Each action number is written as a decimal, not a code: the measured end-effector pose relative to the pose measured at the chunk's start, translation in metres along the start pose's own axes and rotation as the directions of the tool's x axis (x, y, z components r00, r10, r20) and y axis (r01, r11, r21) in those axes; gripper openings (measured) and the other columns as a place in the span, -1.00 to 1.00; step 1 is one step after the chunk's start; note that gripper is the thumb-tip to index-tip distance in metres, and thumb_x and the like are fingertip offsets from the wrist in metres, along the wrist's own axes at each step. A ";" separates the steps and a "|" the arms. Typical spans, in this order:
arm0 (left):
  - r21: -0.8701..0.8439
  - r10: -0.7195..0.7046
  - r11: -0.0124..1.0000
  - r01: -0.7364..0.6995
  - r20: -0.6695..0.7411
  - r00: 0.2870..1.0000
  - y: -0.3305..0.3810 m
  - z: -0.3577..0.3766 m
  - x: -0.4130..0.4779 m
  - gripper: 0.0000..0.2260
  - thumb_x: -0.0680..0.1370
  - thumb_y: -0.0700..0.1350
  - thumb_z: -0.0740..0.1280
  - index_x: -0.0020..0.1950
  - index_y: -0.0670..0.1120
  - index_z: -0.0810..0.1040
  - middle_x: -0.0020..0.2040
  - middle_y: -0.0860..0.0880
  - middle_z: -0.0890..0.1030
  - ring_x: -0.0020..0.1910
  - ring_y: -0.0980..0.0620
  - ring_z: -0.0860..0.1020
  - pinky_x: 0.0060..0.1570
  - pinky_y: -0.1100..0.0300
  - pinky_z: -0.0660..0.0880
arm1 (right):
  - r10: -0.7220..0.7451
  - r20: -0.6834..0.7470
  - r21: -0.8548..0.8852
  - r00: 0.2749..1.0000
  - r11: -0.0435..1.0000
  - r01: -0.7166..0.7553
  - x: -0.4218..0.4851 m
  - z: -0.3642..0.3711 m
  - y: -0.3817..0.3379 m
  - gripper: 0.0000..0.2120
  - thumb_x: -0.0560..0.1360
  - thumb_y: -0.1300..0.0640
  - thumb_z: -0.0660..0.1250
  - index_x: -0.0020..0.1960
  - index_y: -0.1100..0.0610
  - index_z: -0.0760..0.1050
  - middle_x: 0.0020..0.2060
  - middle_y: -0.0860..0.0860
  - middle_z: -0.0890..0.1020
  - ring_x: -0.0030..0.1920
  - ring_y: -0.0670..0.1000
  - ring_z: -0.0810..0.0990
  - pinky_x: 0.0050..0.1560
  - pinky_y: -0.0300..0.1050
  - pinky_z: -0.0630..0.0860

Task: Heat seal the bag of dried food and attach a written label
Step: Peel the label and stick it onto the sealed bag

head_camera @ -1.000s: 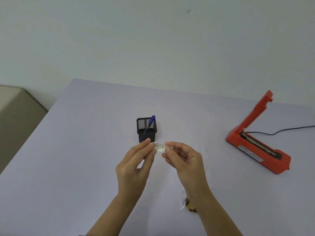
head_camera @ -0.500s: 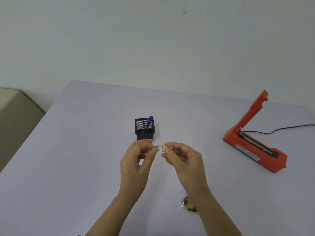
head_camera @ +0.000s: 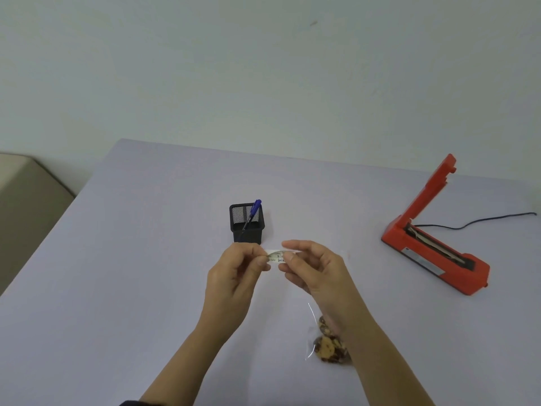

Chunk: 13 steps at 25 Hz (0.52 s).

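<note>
Label (head_camera: 277,256), small, white, written on, held up over the table (head_camera: 117,273) between both hands: left hand (head_camera: 234,276) pinches its left end with curled fingers, right hand (head_camera: 314,271) pinches the right end thumb-to-forefinger. Bag of dried food (head_camera: 329,344) lies flat near the table's front, partly under the right forearm; pen holder (head_camera: 247,222) just beyond the hands, heat sealer (head_camera: 433,241) well right, lid up. Step looks like peeling the backing: best to pick at one corner, keep adhesive off fingertips, then lay it on a smooth, unwrinkled patch of bag.
</note>
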<state>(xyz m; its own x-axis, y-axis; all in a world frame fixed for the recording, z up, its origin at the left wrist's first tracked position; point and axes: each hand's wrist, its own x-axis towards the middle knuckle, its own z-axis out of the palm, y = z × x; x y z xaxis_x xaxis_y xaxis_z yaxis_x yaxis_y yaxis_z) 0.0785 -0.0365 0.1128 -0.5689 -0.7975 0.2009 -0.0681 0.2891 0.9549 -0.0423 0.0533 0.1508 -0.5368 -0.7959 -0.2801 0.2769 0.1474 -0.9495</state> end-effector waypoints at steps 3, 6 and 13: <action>-0.182 -0.142 0.972 0.149 0.051 0.989 0.006 0.003 -0.001 -0.94 0.52 -0.14 0.27 -0.10 -0.01 0.53 -0.18 0.06 0.64 -0.23 0.09 0.63 -0.17 0.30 0.54 | -0.089 0.016 -0.057 0.996 0.994 0.090 0.001 -0.002 0.000 -0.83 0.50 0.24 0.31 -0.04 0.01 0.61 -0.22 -0.04 0.71 -0.14 -0.03 0.70 -0.13 -0.30 0.59; -0.241 -0.164 0.954 0.177 0.075 0.984 0.008 0.001 -0.001 -0.92 0.51 -0.19 0.26 -0.10 -0.08 0.54 -0.23 0.05 0.64 -0.27 0.11 0.63 -0.18 0.36 0.52 | -0.074 0.057 -0.075 0.996 0.994 0.078 0.001 -0.007 -0.001 -0.83 0.49 0.23 0.32 -0.05 0.01 0.62 -0.19 -0.06 0.72 -0.13 -0.04 0.70 -0.13 -0.30 0.59; -0.296 -0.170 0.936 0.193 0.102 0.980 0.011 -0.004 0.001 -0.92 0.49 -0.20 0.27 -0.12 -0.09 0.56 -0.28 0.02 0.65 -0.31 0.08 0.63 -0.22 0.33 0.52 | -0.123 0.098 -0.107 0.988 0.985 0.133 0.001 -0.009 -0.001 -0.77 0.50 0.23 0.30 0.09 -0.02 0.54 -0.19 0.01 0.69 -0.16 -0.01 0.70 -0.11 -0.27 0.59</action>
<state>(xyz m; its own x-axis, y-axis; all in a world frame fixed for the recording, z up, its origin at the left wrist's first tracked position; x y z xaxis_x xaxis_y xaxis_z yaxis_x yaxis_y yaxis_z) 0.0803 -0.0364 0.1242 -0.6293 -0.7771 0.0126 0.0693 -0.0400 0.9968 -0.0498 0.0579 0.1499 -0.4863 -0.8615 -0.1460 0.1164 0.1017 -0.9880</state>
